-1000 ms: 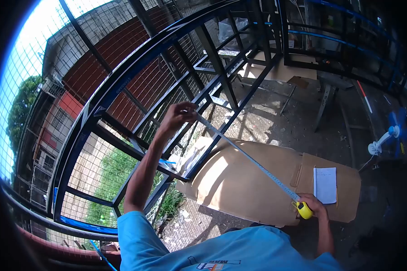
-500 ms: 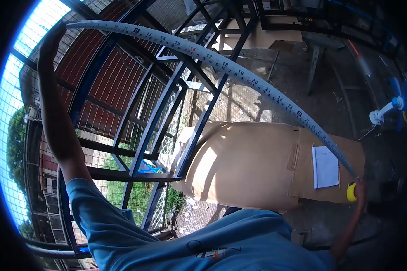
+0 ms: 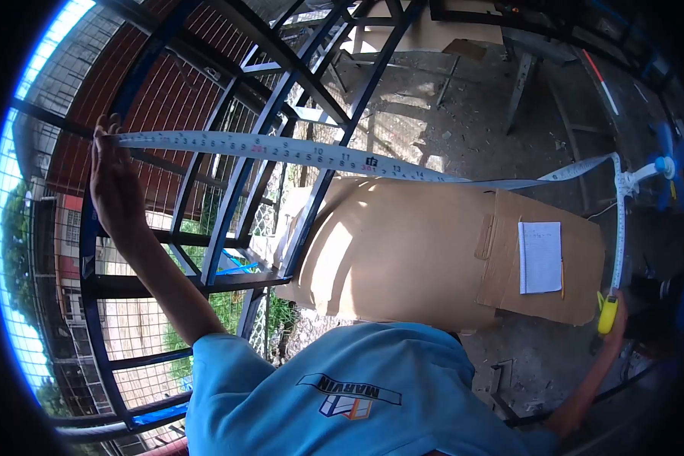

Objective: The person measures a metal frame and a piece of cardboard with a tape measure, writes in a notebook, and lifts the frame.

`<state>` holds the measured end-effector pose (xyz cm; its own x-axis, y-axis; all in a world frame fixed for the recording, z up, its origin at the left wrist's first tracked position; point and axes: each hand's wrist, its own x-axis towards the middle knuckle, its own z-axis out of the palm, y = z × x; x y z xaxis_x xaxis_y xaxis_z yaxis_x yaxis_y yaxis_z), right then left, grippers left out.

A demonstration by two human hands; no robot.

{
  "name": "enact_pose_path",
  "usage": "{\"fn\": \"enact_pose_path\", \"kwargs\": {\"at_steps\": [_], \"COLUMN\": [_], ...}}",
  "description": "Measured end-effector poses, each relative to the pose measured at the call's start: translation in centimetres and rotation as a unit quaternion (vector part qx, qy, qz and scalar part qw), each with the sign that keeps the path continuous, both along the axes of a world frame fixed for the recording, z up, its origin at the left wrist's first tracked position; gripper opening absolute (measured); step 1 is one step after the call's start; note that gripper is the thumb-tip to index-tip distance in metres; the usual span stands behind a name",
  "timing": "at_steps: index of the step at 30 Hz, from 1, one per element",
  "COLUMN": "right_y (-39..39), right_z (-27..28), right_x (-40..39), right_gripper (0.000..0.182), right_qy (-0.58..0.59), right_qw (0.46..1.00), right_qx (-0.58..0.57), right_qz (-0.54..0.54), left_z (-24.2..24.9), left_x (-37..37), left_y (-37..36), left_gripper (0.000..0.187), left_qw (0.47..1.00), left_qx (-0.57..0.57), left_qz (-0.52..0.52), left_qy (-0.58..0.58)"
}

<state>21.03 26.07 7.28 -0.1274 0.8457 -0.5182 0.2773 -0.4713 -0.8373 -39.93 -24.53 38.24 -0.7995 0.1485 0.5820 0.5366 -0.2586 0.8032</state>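
Note:
My left hand [image 3: 118, 182] is raised at the left, its fingers closed on the end of a long white tape measure blade [image 3: 304, 152] beside a dark metal frame bar. The blade, with black and red numbers, stretches across the view to the right, twists, and bends sharply beside a white-and-blue fan [image 3: 657, 169]. From that bend it runs down to its yellow case [image 3: 607, 313]. My right hand [image 3: 619, 315] grips this case low at the right; part of the hand is in shadow.
Dark metal framing with wire mesh [image 3: 232, 190] stands on the left. Below the blade lies a large brown cardboard sheet [image 3: 410, 251], bearing a notepad [image 3: 539, 258] and a pencil [image 3: 562, 277]. A red-and-white rod [image 3: 600, 82] is at the upper right.
My left hand has come down and nearer with the blade's end. The blade, earlier one smooth arc, now runs lower and is twisted and kinked at the right. The case has tilted upright.

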Motion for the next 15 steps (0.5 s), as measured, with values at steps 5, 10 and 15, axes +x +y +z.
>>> {"fn": "enact_pose_path", "kwargs": {"at_steps": [5, 10, 15], "right_y": [1.5, -0.6, -3.7], "right_z": [4.0, 7.4, 9.6], "right_x": [-18.4, -33.3, -37.7], "right_gripper": [0.027, 0.029, 0.029], "right_qy": [-0.045, -0.01, -0.009], "right_qw": [0.942, 0.9, 0.853], "right_qx": [0.184, 0.163, 0.196], "right_qz": [0.277, 0.403, 0.484], "left_z": [-18.6, -23.1, -24.6], "left_x": [4.1, 6.5, 5.1], "left_y": [-7.2, -11.2, -14.4], "left_gripper": [0.033, 0.025, 0.021], "left_qw": [0.922, 0.881, 0.815], "left_qx": [0.302, 0.396, 0.481], "left_qz": [0.107, 0.19, 0.278], "left_qy": [-0.218, -0.177, -0.167]}}
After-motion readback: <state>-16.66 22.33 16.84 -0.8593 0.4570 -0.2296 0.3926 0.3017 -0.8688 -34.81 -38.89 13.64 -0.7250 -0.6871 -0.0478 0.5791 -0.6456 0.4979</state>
